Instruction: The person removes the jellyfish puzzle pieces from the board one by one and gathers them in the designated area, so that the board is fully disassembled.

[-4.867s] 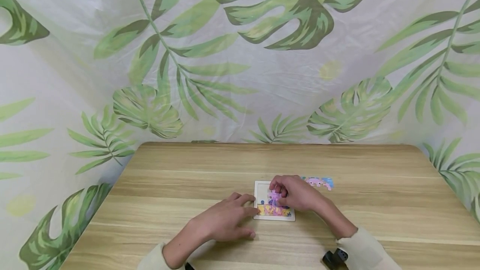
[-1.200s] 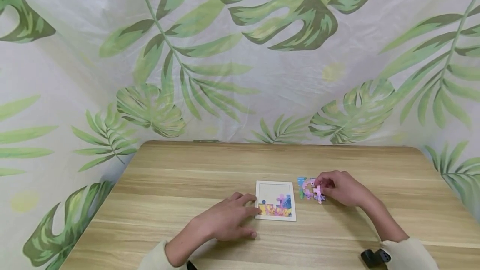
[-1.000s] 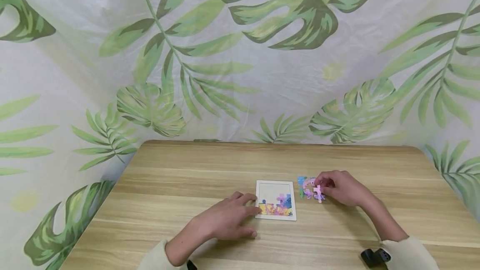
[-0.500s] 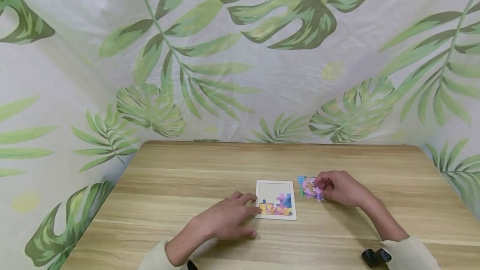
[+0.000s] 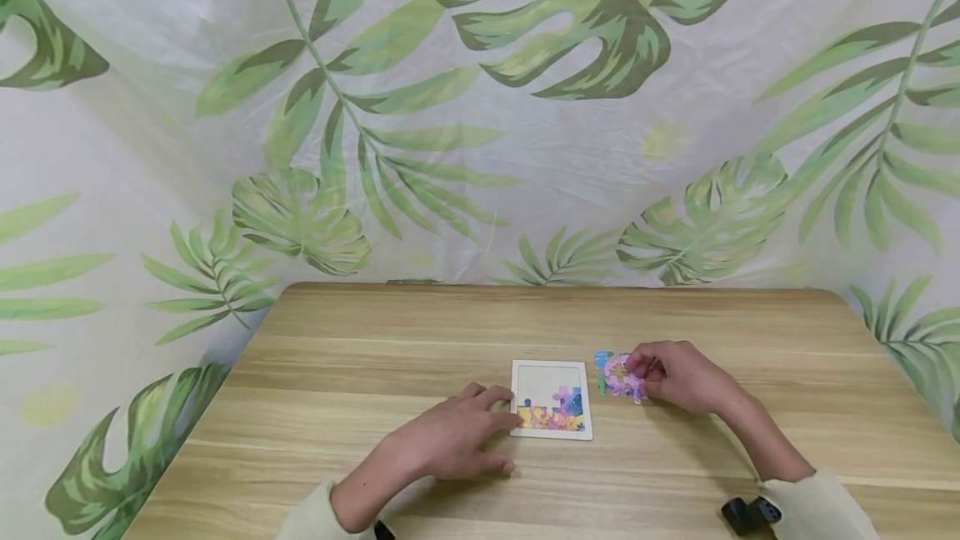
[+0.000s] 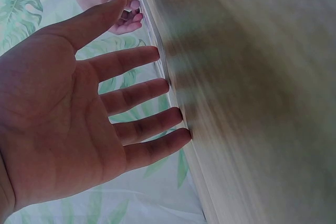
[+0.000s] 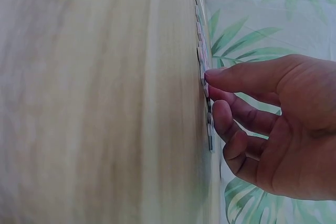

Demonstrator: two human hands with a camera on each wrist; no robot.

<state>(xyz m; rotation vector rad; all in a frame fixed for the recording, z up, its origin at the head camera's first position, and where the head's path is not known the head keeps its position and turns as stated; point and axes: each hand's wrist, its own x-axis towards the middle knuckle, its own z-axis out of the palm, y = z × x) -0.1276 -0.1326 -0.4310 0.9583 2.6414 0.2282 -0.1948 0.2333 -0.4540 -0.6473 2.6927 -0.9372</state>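
Note:
A square white puzzle tray point(image 5: 551, 434) lies on the table, its bottom row and lower right corner filled with colourful jigsaw pieces point(image 5: 551, 417). My left hand point(image 5: 457, 436) rests at its left edge; the straight, spread fingers point(image 6: 139, 98) touch the tray's side in the left wrist view. To the right of the tray lies a cluster of pink, blue and green jigsaw pieces point(image 5: 613, 386). My right hand point(image 5: 682, 375) is at the right side of this cluster. Its thumb and index finger pinch a puzzle piece point(image 7: 203, 72), which the fingertips partly hide; the other fingers are curled.
The wooden table point(image 5: 375, 340) has rounded far corners. Behind it hangs a leaf-patterned cloth point(image 5: 480, 173). A black wrist device point(image 5: 750, 515) sits by the right sleeve point(image 5: 817, 507).
The right hand was over the tray some seconds ago and has since moved right to the loose pieces. During the last second, a pink piece has shifted closer into the cluster. The left hand stays put.

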